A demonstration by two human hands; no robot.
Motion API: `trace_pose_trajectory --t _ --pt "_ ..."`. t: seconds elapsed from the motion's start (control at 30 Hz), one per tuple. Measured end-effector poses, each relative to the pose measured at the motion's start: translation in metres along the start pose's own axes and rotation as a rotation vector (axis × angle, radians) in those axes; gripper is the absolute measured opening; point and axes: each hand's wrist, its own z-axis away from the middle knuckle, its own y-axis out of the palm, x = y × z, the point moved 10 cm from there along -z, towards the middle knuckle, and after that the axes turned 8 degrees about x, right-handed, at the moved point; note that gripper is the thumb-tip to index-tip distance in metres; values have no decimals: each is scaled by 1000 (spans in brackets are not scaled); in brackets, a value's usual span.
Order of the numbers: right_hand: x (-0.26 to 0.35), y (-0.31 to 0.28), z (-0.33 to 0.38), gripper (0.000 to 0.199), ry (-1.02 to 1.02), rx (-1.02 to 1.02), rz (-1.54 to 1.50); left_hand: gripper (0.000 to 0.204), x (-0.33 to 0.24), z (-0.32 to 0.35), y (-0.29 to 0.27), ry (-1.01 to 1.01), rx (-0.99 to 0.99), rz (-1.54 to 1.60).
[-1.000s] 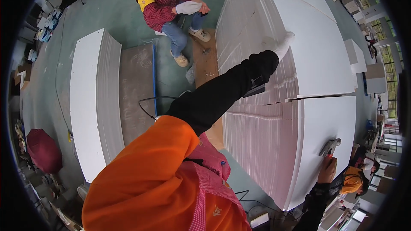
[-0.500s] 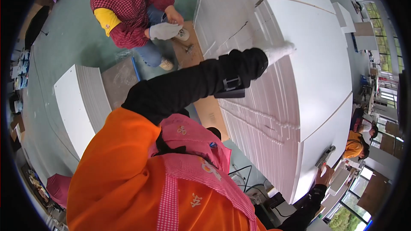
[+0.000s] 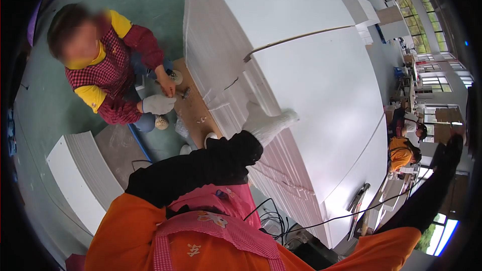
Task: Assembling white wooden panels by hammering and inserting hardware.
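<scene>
My left hand (image 3: 268,123), in a white knit glove, rests at the upper edge of a tall stack of white boards (image 3: 321,105). Its fingers are spread against the stack's side and corner. My right hand (image 3: 453,145) is raised at the far right, dark and blurred, with its fingers not readable. Below it a dark hand tool (image 3: 358,203) with a metal part lies on the near end of the top board. A thin black cord (image 3: 331,220) runs across the stack's near corner towards my right arm.
A person (image 3: 113,65) in a checked apron crouches beyond the stack, one hand in a white glove. A lower stack of white boards (image 3: 75,170) stands at left. Brown board (image 3: 193,98) lies under the tall stack. Other people (image 3: 401,150) work at the right.
My view has shifted, so the stack and the crouching person appear further left. My right hand has moved from beside the tool up to the far right. My left hand remains at the stack's edge.
</scene>
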Motion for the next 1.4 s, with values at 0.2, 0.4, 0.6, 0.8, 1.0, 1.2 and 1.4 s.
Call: trace_pose_trajectory --t 0.2,0.4,0.6,0.8,1.0,1.2,1.4 --pt "174 189 25 52 -446 178 267 32 -56 26 -28 57 -335 -57" --pt "189 370 7 78 -210 1007 -212 11 -67 32 -21 126 -243 263" --pt "306 395 159 64 -211 1653 -815 19 -145 52 11 333 -273 -1120" --pt "329 412 142 68 -509 1443 -775 19 -128 60 -36 384 -516 -666" --pt "312 445 92 60 -510 1749 -951 32 -128 36 -22 359 -384 -316" --pt "304 440 84 56 -510 1701 -849 74 -106 40 -37 144 -569 292" --pt "332 442 142 61 -405 1658 -802 110 -92 39 -49 172 -725 287"
